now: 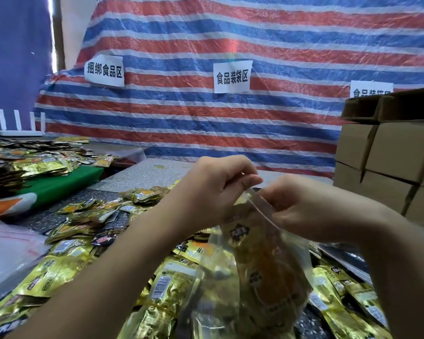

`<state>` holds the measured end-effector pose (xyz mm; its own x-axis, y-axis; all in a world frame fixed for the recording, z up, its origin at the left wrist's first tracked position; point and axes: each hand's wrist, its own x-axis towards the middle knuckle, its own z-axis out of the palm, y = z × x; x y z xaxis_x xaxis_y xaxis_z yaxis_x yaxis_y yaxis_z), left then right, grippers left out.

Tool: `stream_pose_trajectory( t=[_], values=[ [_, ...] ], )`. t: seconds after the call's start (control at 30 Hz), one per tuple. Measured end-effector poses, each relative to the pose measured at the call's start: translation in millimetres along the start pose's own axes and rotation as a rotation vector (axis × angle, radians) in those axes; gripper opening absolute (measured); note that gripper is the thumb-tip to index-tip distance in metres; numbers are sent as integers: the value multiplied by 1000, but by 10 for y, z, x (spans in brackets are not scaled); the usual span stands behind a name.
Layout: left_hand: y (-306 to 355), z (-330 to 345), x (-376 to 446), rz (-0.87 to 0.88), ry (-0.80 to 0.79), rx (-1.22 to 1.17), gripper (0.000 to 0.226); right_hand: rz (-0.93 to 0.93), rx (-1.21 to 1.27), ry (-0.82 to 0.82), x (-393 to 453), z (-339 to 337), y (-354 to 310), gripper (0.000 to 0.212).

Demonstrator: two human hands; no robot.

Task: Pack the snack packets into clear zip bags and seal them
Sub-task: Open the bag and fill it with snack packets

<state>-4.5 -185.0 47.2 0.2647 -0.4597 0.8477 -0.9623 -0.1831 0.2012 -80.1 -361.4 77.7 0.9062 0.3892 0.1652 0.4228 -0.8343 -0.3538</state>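
A clear zip bag (pixel 260 265) hangs in front of me, filled with gold snack packets. My left hand (pixel 213 187) pinches the bag's top edge on the left side. My right hand (pixel 304 209) pinches the same top edge on the right, close to the left hand's fingertips. Whether the zip strip is pressed closed I cannot tell. Loose gold and black snack packets (pixel 83 231) cover the table beneath the bag.
Stacked cardboard boxes (pixel 389 157) stand at the right. A second heap of packets (pixel 34 160) lies on a green cloth at far left. Flat clear bags (pixel 8 250) lie at the left edge. A striped tarp (pixel 230 113) with paper signs hangs behind the table.
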Motion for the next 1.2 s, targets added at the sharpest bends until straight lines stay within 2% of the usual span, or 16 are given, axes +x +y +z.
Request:
stream_pose_trajectory(
  t=[0.1,0.2,0.27,0.33,0.5,0.67,0.73,0.8,0.93,1.0,1.07,1.13,1.2],
  values=[
    [4,0,2,25,-21,36,16,-5,-18,-15,50,55,18,24],
    [-12,-48,19,22,6,45,16,-51,124,-14,-1,-13,79,10],
    [-32,-88,29,5,62,20,13,-57,226,-12,-30,-68,123,13],
    [-48,-99,28,-6,87,9,11,-61,288,-42,-41,-62,106,7],
    [9,-24,9,42,89,55,13,12,12,11,21,42,1,31],
    [26,26,2,77,62,49,13,46,-88,-16,60,131,-72,22],
    [6,6,10,29,112,-11,11,60,-9,-29,36,66,-56,25],
    [-31,-33,19,-37,185,-102,9,66,143,27,2,-28,10,34],
    [-95,-97,18,-125,327,-195,12,-19,512,281,-30,-118,162,35],
    [-113,-111,16,-150,383,-215,13,-15,474,358,-20,-118,251,63],
    [-130,-122,16,-163,429,-219,15,22,377,227,5,-106,350,96],
    [-145,-128,14,-164,460,-201,15,43,409,60,50,-59,447,108],
    [-152,-137,9,-157,493,-179,14,47,533,7,98,-8,540,113]
  ],
)
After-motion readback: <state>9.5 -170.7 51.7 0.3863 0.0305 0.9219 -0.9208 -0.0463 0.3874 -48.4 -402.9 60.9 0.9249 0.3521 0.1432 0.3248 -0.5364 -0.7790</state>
